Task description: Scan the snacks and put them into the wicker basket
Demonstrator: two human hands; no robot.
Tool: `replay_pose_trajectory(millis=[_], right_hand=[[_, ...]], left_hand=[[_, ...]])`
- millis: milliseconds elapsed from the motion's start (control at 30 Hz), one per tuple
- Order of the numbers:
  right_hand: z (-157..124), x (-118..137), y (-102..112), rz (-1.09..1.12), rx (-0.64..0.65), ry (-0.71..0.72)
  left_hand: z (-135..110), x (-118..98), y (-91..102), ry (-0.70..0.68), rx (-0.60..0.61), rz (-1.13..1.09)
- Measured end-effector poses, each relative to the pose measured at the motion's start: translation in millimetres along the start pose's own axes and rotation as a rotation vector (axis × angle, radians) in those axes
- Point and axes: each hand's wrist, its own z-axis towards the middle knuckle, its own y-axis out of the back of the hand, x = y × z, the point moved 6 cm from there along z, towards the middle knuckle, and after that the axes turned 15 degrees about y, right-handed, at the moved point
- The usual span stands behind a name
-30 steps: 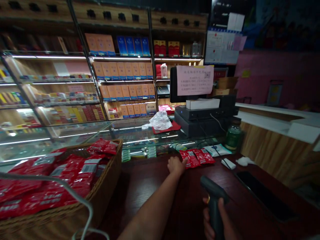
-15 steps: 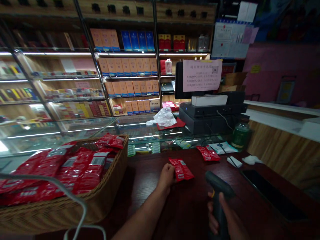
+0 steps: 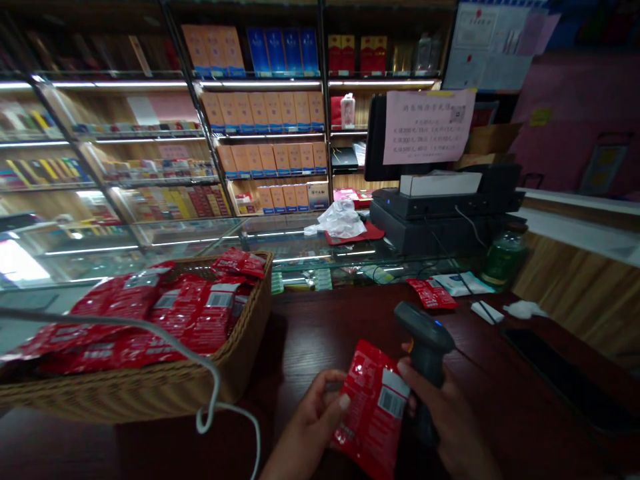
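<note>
My left hand [image 3: 323, 413] pinches the left edge of a red snack packet [image 3: 373, 407], thumb on top. The packet is tilted up, with its white barcode label facing me. My right hand [image 3: 437, 393] is wrapped round the handle of a dark barcode scanner [image 3: 425, 340], whose head points left above the packet; a small blue light glows on its top. The right fingers are close against the packet's right edge; whether they touch it I cannot tell. To the left stands a wicker basket [image 3: 250, 320] filled with similar red packets [image 3: 185, 310].
A second red packet [image 3: 433, 293] lies further back on the dark table, beside a pale pouch [image 3: 463, 283] and a green jar [image 3: 504, 257]. A phone [image 3: 560, 373] lies at the right. A white cable [image 3: 215, 380] crosses before the basket. Behind are a glass counter and a monitor [image 3: 376, 140].
My left hand has lifted the red packet off the table and brought it nearer, turned to show its barcode. The scanner has come up beside it. The view has shifted down and left.
</note>
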Motion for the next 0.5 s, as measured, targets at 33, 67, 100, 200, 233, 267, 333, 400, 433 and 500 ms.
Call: replay_pose_trajectory(millis=[33,67,100,200,233,267,333,400,433,500], right_hand=[[-1.9,2.8,-1.2,0.01,-0.006,0.005],[-3.4,5.4,-2.2,0.022,-0.011,0.008],[-4.7,7.4,-3.1,0.034,-0.013,0.008],[-6.4,9.1,-5.8,0.071,-0.008,-0.011],[-6.1,8.9,-6.9,0.085,-0.003,-0.018],[-5.4,8.7,-7.8,0.098,0.0,-0.02],[-2.3,9.6,-9.2,0.122,0.003,-0.013],[2.3,12.7,-9.7,0.139,0.017,0.01],[4.7,15.5,-8.8,0.123,0.031,0.036],[8.0,21.6,-3.2,0.034,0.048,0.099]], left_hand=[[-0.1,5.2,0.9,0.048,0.039,-0.008],[-0.2,10.0,2.1,0.087,0.065,-0.005],[-0.2,14.1,3.7,0.114,0.074,0.005],[-0.1,21.6,8.9,0.165,0.042,0.034],[-0.1,22.4,9.5,0.18,0.036,0.033],[-0.1,22.1,9.9,0.192,0.032,0.026],[-0.1,17.1,11.4,0.184,0.012,-0.001],[-0.4,6.0,15.8,0.12,-0.044,-0.028],[-0.8,-1.1,19.5,0.068,-0.09,-0.032],[-2.8,-16.2,28.9,-0.055,-0.202,-0.025]])
